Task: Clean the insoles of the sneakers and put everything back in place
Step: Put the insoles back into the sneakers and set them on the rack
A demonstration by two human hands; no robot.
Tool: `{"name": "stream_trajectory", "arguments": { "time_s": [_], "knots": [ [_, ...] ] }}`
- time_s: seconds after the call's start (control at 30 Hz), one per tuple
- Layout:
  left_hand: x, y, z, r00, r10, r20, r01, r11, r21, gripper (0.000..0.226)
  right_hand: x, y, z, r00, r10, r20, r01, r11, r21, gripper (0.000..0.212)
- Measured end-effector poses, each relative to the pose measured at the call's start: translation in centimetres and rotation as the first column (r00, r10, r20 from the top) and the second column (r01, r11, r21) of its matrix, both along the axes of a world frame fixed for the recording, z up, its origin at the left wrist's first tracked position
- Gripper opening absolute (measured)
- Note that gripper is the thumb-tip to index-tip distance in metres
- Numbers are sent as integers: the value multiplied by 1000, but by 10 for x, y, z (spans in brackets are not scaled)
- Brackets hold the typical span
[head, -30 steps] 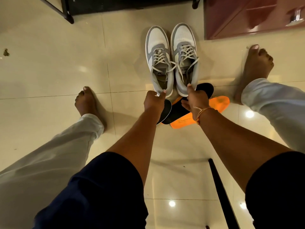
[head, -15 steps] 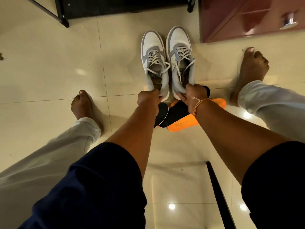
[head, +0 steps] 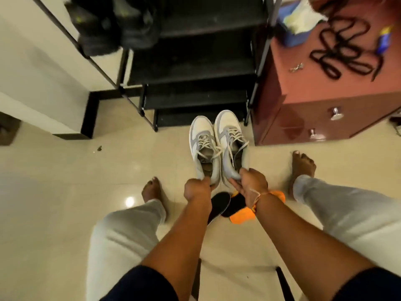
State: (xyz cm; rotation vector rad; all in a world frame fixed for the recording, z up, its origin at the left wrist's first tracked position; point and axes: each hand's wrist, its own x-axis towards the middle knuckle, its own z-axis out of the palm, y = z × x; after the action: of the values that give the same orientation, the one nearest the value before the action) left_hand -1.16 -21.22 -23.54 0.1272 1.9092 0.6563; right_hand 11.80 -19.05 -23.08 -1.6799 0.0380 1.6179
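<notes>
Sneakers side by side before you: your left hand (head: 196,191) curls its fingers round the heel of the left sneaker (head: 202,146), and your right hand (head: 252,184) grips the heel of the right sneaker (head: 230,135). Both toes point far, toward the black shoe rack (head: 195,72). Nearer, under your wrists, the insoles (head: 221,202) lie overlapping on the tiled floor (head: 65,192), black and orange.

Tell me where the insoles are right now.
In the head view the insoles lie on the floor at centre, below the left hand and right hand, just nearer than the sneakers.
</notes>
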Motion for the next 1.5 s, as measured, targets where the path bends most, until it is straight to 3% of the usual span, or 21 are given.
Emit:
{"name": "stream_trajectory", "arguments": {
  "time_s": [0.03,0.17,0.37,0.47,0.6,0.87,1.0,1.1,1.17,1.33,1.5],
  "knots": [
    [-5,0,11,992,-73,-99,81,994,73,34,-2,-6,20,1000,-17,-23,18,999,48,11],
    [-13,-7,35,986,9,-169,28,976,218,31,-4,-21,79,1000,6,-19,-2,980,197,7],
    [-7,-20,159,981,115,-157,-35,899,436,14,-1,-21,158,1000,10,7,-11,938,348,6],
    [-7,-9,192,987,121,-105,-48,849,526,11,4,-8,188,999,40,-4,-34,913,407,14],
    [-7,26,225,988,101,-119,-11,807,590,16,10,28,227,996,87,5,-79,878,472,10],
    [-19,130,265,959,45,-279,115,840,531,17,18,135,266,987,144,76,-163,864,476,9],
    [-24,182,280,973,-8,-232,139,821,554,27,13,188,268,984,146,103,-177,870,459,24],
    [-27,220,283,952,-46,-301,205,829,521,20,7,227,269,976,165,141,-212,866,453,31],
    [-32,238,287,944,-30,-328,213,813,542,29,3,246,270,973,170,154,-223,863,454,31],
    [-39,278,284,930,-65,-363,253,829,499,26,-3,277,269,959,190,210,-265,861,435,31],
    [-41,294,272,955,-4,-297,176,811,558,24,-2,286,260,959,200,201,-271,851,449,18]
  ]
}}
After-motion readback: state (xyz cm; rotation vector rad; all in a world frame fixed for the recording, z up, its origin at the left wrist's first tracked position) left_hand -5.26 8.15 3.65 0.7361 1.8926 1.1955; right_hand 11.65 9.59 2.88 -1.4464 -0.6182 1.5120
